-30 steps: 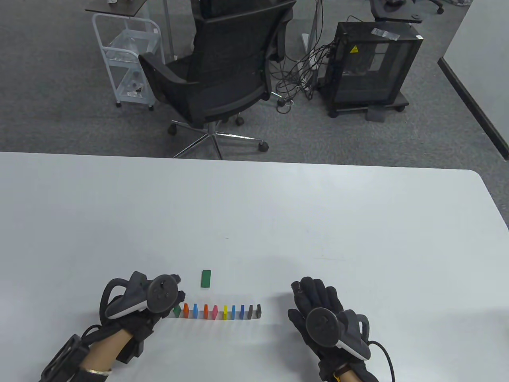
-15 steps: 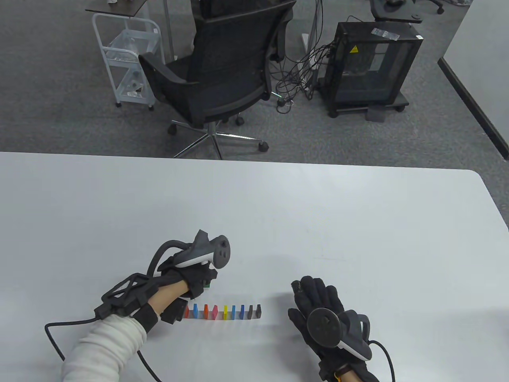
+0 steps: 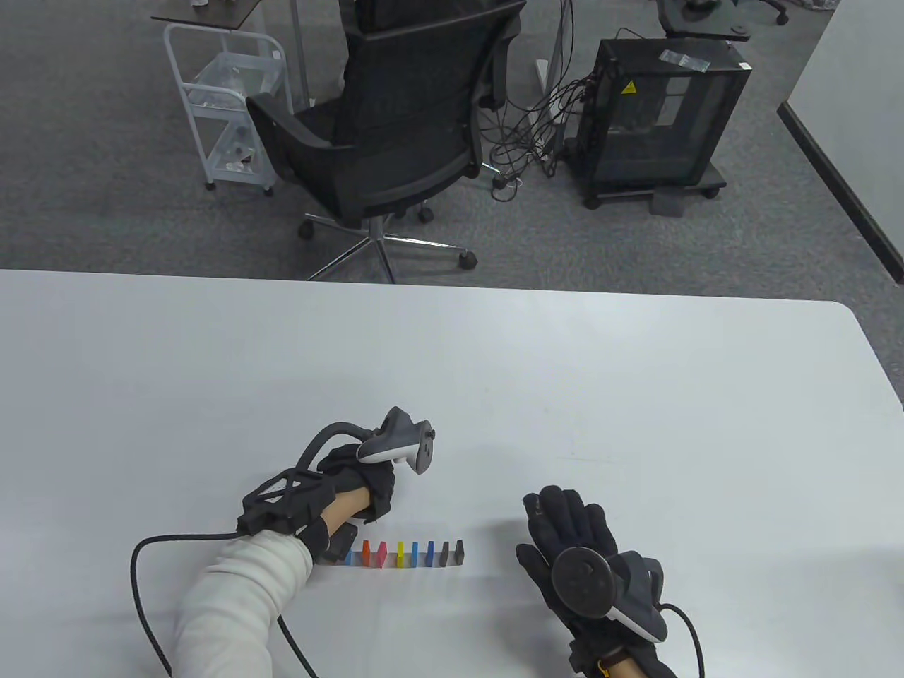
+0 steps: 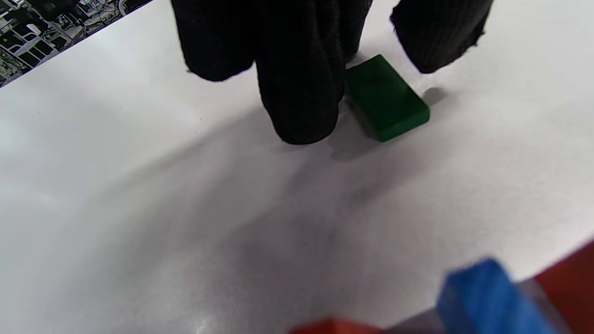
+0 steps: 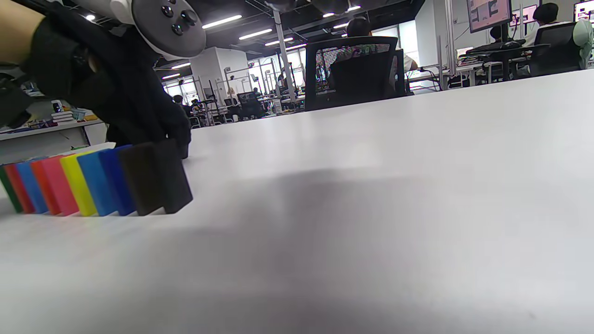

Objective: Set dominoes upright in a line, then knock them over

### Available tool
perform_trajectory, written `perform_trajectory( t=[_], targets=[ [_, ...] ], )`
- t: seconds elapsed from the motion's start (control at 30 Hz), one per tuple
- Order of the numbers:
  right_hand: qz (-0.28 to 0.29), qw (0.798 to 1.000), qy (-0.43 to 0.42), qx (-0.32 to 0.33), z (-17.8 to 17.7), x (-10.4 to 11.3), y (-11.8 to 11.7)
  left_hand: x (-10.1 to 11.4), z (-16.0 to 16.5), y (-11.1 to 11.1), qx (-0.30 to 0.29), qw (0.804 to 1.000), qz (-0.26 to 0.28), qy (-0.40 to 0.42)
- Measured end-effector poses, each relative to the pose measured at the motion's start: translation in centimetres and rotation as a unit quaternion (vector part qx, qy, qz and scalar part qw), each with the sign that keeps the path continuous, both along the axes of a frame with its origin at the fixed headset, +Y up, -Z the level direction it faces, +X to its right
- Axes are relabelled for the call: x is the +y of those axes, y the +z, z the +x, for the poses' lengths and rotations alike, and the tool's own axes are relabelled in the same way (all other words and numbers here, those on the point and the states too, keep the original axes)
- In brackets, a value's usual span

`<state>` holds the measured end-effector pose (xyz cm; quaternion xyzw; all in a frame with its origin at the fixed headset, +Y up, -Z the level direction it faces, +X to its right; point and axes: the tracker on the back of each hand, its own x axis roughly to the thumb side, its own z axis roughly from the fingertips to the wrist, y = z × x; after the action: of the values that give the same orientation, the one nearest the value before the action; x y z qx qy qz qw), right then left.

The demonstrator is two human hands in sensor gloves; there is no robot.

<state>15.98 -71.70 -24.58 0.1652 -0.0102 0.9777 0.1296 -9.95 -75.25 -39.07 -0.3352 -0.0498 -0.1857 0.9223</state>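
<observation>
Lying flat, green domino [image 4: 385, 97], touching left hand [image 4: 297, 65] fingers

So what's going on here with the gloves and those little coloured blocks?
A person in sensor gloves is building a row of dominoes standing upright on the white table. The left hand has reached beyond the row to a green domino lying flat, its fingers coming down right at it, not yet gripping. The right hand rests flat on the table beside the row's dark end. Nothing has been knocked over.
</observation>
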Motion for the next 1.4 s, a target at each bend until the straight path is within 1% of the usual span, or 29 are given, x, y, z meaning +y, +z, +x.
perform_trajectory(
  t=[0.07,0.27,0.57,0.7,0.87,0.97,1.07,1.13,1.23,1.3,1.33,1.37,1.4],
  targets=[
    [0.0,1.0,0.0,-0.001,0.0,0.0,0.0,-0.1,0.2,-0.2,0.003,1.0,-0.007,-0.007],
    [-0.001,1.0,0.001,-0.001,0.1,0.0,0.0,-0.6,0.9,-0.4,-0.01,0.999,-0.004,-0.034],
    [-0.003,1.0,0.003,0.001,0.0,0.0,0.0,-0.6,1.0,-0.2,-0.01,1.0,-0.017,-0.015],
    [-0.002,1.0,0.002,0.001,0.1,0.0,0.0,-0.1,0.9,0.0,-0.012,1.0,-0.015,0.003],
    [-0.003,1.0,0.003,0.002,0.0,0.0,0.0,1.1,0.6,0.1,-0.009,1.0,0.006,0.014],
    [-0.002,1.0,0.002,0.002,0.0,0.0,0.0,2.0,0.4,0.2,-0.009,0.999,0.029,0.033],
    [0.0,1.0,0.001,0.001,0.1,0.1,0.0,3.3,-0.1,0.5,-0.009,0.998,0.05,0.041],
    [0.001,1.0,0.0,0.0,0.1,0.1,0.0,4.5,-0.9,1.0,-0.005,0.995,0.071,0.07],
    [0.001,1.0,0.003,-0.001,0.1,0.0,0.0,6.6,-2.7,2.2,-0.009,0.988,0.097,0.123],
    [0.0,1.0,0.005,0.0,0.1,0.0,0.0,8.0,-4.2,3.7,-0.037,0.981,0.13,0.139],
    [0.0,1.0,0.005,0.0,0.1,0.0,0.0,8.4,-4.7,4.4,-0.047,0.979,0.14,0.143],
    [0.0,1.0,0.007,0.0,0.0,0.0,0.0,8.9,-5.6,5.7,-0.068,0.973,0.159,0.156],
    [0.0,1.0,0.008,0.0,0.0,0.0,0.1,9.0,-6.2,6.4,-0.08,0.969,0.169,0.163]
  ],
)
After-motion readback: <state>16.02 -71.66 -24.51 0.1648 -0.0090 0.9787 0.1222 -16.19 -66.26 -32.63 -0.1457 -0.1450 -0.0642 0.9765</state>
